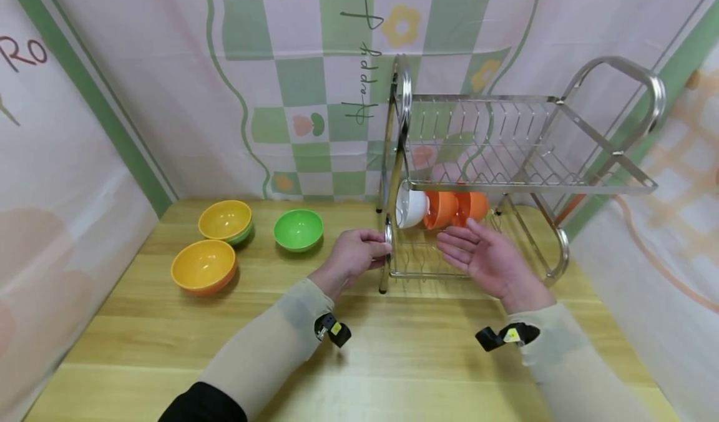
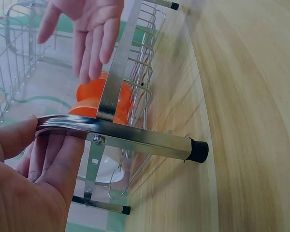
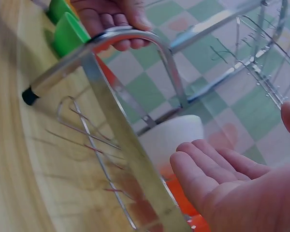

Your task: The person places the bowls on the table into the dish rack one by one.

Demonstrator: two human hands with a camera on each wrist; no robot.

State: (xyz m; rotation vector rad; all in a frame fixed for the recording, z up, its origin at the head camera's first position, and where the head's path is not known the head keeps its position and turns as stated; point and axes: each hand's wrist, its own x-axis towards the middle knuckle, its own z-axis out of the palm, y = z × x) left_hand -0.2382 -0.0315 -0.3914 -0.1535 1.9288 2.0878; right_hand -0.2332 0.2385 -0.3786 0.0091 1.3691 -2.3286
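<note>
A two-tier metal dish rack (image 1: 530,188) stands on the wooden table. My left hand (image 1: 357,251) grips the curved front post at the rack's lower left, thumb on one side and fingers on the other, as the left wrist view shows. On the lower tier a white bowl (image 1: 412,206) and two orange bowls (image 1: 456,208) stand on their sides in a row. Beside them, at the rack's front, my right hand (image 1: 497,256) is held palm up with straight fingers and nothing in it. In the right wrist view its fingertips overlap the bowls; whether they touch cannot be told.
Left of the rack, a green bowl (image 1: 298,230) sits upright. Farther left are a yellow bowl with a green outside (image 1: 224,220) and a yellow bowl with an orange outside (image 1: 203,267). Patterned cloth (image 1: 298,85) hangs behind the table (image 1: 393,353).
</note>
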